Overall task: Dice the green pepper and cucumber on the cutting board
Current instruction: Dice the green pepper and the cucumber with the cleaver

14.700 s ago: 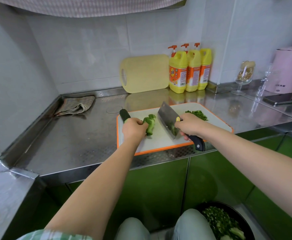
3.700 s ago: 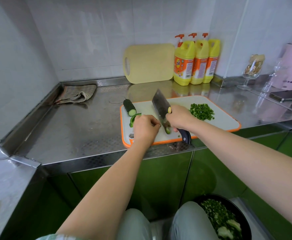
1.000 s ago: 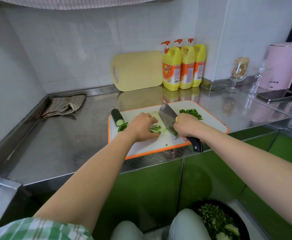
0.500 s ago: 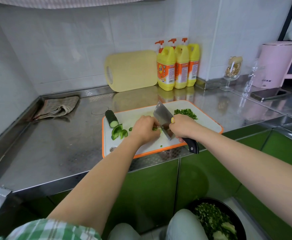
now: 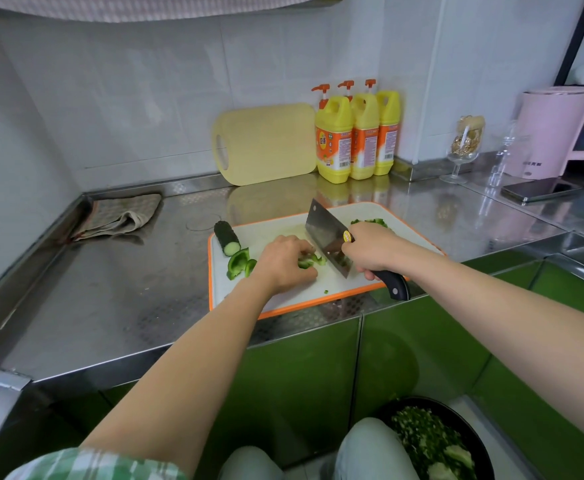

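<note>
Counter (image 5: 117, 299): steel, spread beneath both hands.
Cutting board (image 5: 283, 299): white with orange rim, under both hands, near the counter's front edge.
Cleaver (image 5: 321, 237): blade tilted, edge down on the board just right of the left hand.
Right hand (image 5: 370, 252): wrapped tight around the cleaver's black handle.
Left hand (image 5: 285, 263): curled, fingers pressing pepper strips (image 5: 313, 261) against the board beside the blade.
Cucumber (image 5: 227, 238): stub on the board's far left corner, left of the left hand.
Pepper chunks (image 5: 239, 263): loose, between cucumber and left hand.
Diced pile (image 5: 370, 222): green, beyond the right hand.
</note>
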